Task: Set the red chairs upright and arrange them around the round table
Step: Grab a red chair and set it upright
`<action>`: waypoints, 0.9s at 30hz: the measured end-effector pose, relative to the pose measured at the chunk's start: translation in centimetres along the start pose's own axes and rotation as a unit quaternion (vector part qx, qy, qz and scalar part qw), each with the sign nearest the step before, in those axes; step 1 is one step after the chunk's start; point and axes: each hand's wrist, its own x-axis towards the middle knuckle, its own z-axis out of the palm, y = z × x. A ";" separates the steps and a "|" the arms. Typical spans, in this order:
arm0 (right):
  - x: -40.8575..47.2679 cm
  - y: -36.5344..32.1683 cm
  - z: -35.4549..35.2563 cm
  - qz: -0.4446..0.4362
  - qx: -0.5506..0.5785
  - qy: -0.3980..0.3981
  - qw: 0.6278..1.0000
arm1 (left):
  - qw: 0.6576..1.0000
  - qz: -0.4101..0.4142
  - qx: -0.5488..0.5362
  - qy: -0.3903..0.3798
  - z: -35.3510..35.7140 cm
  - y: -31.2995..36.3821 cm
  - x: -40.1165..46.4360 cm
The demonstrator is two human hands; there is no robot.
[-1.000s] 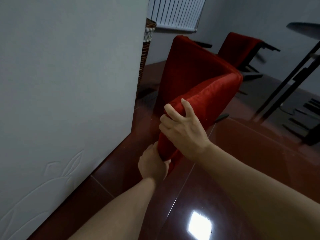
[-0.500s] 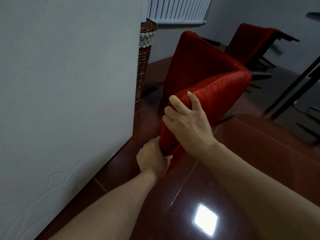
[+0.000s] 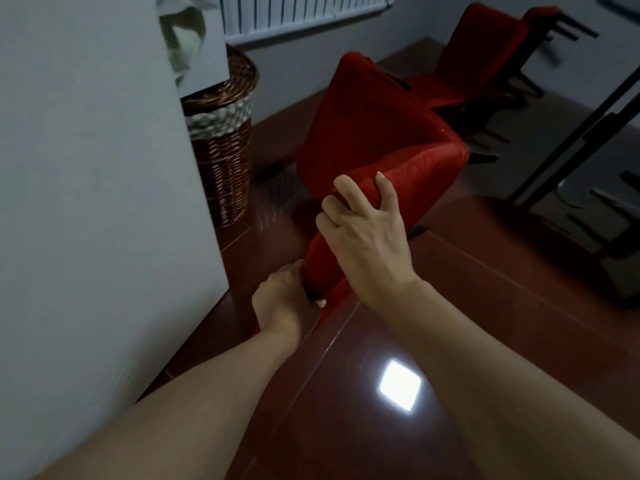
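Both hands (image 3: 369, 251) round red chair (image 3: 374, 140) edge

**Tight on the left, open floor on the right**

A pale grey wall panel (image 3: 93, 202) and a brown wicker basket (image 3: 221, 161) crowd the tilted red upholstered chair (image 3: 381, 140) from the left. Glossy dark red floor (image 3: 485, 289) lies open to its right, up to black metal table legs (image 3: 575, 133).

Bare forearms, no sleeves; hands (image 3: 367, 244) ungloved, ringless.
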 end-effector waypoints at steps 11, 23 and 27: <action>4.1 19.2 -7.0 0.053 0.047 -0.061 0.996 | 0.999 0.026 0.024 0.020 -6.0 18.2 6.0; 8.5 40.4 -8.5 0.106 0.059 -0.058 0.991 | 0.983 0.131 0.121 -0.052 -8.6 37.7 16.0; 9.7 47.9 -7.9 0.110 0.083 -0.066 0.988 | 0.982 0.138 0.115 -0.052 -8.3 44.4 19.0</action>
